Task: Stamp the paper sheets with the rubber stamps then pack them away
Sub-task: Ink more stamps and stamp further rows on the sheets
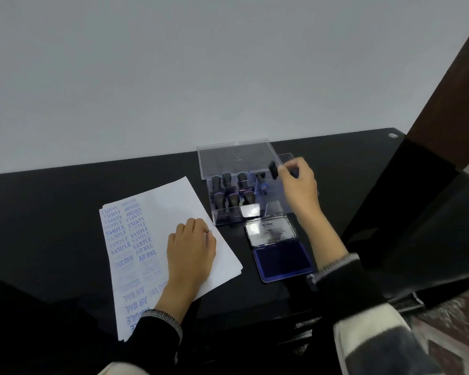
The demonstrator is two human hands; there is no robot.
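The black table [65, 201] carries everything, and its dark sheen suggests a smooth top on which loose paper would slide readily. On it the paper sheets [173, 212] lie as a thin, slightly fanned stack, already stamped in blue down one side; they look light and limp, best pinned flat or lifted by an edge. The left hand [191, 250] rests on them palm down, fingers relaxed, gripping nothing. Beyond them sits the clear plastic box [214, 212], its lid [236, 155] propped open; rigid and probably brittle, it wants handling by its walls. Several stamps [229, 190] stand inside in rows. Just in front lies the open ink pad [282, 259], flat, with a wet surface to avoid. The right hand [299, 185], over the box's right side, pinches a rubber stamp [273, 169]: small, light and hard, safest held by its handle, well away from the inked face.
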